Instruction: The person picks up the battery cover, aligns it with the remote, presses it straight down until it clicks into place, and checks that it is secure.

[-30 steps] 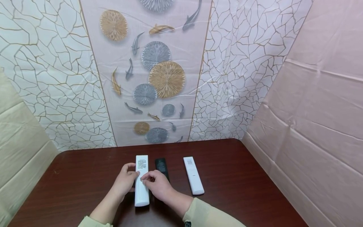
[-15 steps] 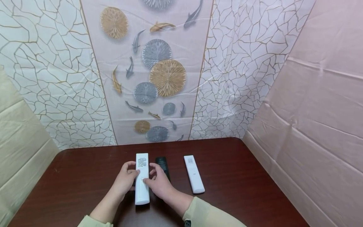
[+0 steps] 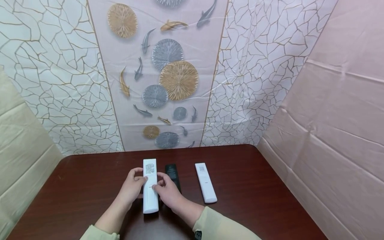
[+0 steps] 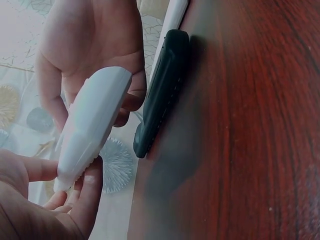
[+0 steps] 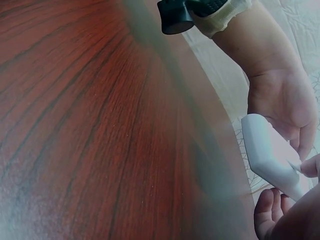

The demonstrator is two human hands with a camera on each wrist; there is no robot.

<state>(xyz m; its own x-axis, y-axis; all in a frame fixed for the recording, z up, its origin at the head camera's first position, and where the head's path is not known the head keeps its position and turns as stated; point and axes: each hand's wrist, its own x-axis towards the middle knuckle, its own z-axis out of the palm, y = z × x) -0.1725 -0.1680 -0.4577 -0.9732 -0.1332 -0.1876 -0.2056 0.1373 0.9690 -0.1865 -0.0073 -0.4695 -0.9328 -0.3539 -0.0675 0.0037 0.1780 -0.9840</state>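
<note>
A white remote control (image 3: 150, 201) is held back side up over the table, its printed label (image 3: 149, 168) at the far end. My left hand (image 3: 129, 188) grips its left edge, thumb on the back and fingers beneath, as the left wrist view shows. On the opposite edge, my right hand (image 3: 169, 192) holds it with the thumb at the small notch of the battery cover and the fingers round the side. In the right wrist view, the near end of the white remote (image 5: 270, 152) points towards the camera, and the cover appears in place.
A black remote control (image 3: 171, 171) lies on the dark red wooden table (image 3: 240, 193), partly behind my right hand. Farther right lies another white remote control (image 3: 206, 183), back side up. Patterned cloth (image 3: 177, 80) hangs behind the table, and plain cloth (image 3: 327, 133) walls the right side.
My right fingers have shifted from above the remote's notch to round its right edge, leaving the thumb at the notch. My left hand keeps its grip. The head view has tilted slightly.
</note>
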